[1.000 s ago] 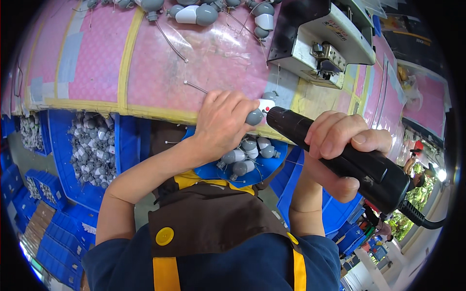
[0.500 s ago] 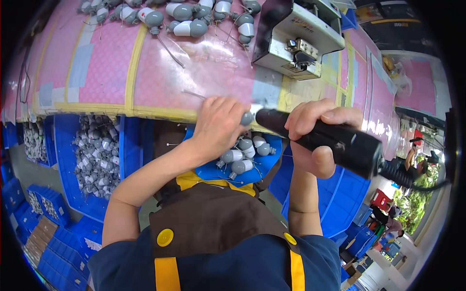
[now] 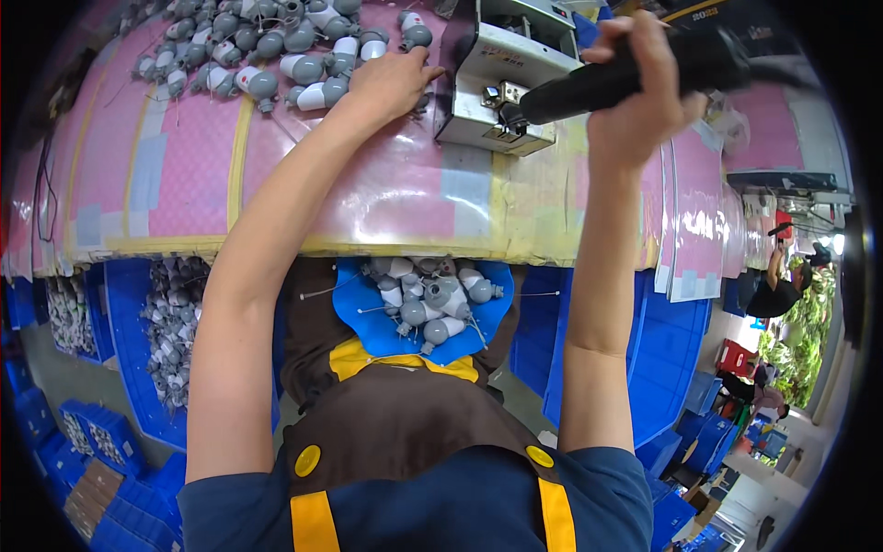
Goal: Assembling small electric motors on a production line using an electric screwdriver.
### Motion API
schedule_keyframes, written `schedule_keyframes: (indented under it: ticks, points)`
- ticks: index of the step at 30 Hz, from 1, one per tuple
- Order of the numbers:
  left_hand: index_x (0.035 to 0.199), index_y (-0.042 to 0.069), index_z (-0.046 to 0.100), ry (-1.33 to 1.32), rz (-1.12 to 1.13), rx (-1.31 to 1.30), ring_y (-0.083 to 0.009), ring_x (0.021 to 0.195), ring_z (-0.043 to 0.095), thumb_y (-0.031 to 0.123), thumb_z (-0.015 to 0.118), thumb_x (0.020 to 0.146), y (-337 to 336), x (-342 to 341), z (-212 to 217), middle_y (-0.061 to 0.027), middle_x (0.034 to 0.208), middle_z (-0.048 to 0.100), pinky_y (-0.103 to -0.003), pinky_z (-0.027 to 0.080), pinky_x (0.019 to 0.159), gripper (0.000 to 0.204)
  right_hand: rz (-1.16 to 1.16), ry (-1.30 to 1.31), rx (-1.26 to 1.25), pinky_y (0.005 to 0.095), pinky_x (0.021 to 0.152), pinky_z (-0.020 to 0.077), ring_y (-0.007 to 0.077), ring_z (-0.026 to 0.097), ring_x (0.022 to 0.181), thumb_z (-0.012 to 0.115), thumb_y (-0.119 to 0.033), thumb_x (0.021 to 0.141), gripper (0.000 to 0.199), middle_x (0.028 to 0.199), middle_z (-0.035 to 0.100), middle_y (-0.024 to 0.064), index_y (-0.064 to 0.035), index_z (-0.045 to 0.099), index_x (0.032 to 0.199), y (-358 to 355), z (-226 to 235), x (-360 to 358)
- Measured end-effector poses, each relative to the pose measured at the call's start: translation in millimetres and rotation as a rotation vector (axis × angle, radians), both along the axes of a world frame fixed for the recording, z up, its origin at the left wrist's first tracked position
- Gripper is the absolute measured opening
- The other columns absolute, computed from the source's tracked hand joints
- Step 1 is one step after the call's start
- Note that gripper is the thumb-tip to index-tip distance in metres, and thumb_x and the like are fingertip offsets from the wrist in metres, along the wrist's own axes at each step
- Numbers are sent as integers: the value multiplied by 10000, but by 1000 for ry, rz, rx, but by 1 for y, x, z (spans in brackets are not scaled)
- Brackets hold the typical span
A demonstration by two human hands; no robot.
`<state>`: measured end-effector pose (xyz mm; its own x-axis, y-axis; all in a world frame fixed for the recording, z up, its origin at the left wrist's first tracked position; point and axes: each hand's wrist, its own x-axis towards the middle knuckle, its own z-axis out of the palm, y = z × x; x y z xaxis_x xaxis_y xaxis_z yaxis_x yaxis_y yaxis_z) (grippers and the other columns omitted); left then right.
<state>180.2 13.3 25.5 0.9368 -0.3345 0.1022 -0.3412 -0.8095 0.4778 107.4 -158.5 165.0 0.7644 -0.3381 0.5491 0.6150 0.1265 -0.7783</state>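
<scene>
The right hand (image 3: 644, 101), upper right of frame, grips the black power screwdriver (image 3: 635, 74) with its tip at the grey fixture (image 3: 501, 87), while the left hand (image 3: 391, 87), fingers curled, grasp indeterminable, rests among the grey bulb housings (image 3: 276, 64) at upper centre; a slipping tip risks scattering housings

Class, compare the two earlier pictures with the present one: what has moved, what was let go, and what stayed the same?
The left hand moved from the driver's tip at the table edge out to the pile of grey bulb parts, the part it held no longer visible. The right hand carried the black electric screwdriver forward, its tip now at the grey metal fixture. The right hand's grip stayed unchanged.
</scene>
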Motion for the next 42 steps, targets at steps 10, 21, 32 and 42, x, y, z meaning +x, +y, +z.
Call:
schedule_keyframes:
  ticks: [10, 21, 32, 42]
  points:
    - [1053, 41, 439, 431, 92, -825, -195, 726, 597, 127, 602, 827, 37, -108, -13, -135, 793, 582, -304, 464, 680, 292, 102, -28, -8, 246, 539, 470, 155, 566, 539, 637, -31, 759, 132, 677, 603, 134, 42, 581, 853, 1, -11, -43]
    - [1106, 113, 570, -20, -133, -431, -306, 868, 477, 144, 701, 717, -12, -175, -10, -131, 886, 499, -400, 406, 754, 411, 221, -50, -125, 357, 581, 493, 211, 527, 600, 590, -214, 822, 358, 830, 560, 204, 6, 466, 1075, 6, -37, -95]
    - [1023, 152, 592, -178, 21, -236, -323, 982, 456, 243, 758, 649, -16, -182, -12, -158, 1142, 426, -400, 391, 784, 419, 255, -30, -96, 276, 591, 493, 166, 557, 643, 714, -123, 747, 458, 823, 590, 172, -28, 410, 1076, 13, -44, -95]
    - [1047, 109, 605, -124, 23, -276, -306, 980, 459, 221, 762, 643, -17, -181, -19, -134, 1124, 443, -394, 391, 779, 447, 394, 57, -106, 273, 614, 493, 174, 569, 674, 753, -184, 736, 444, 768, 576, 128, -41, 425, 999, 7, -64, -90]
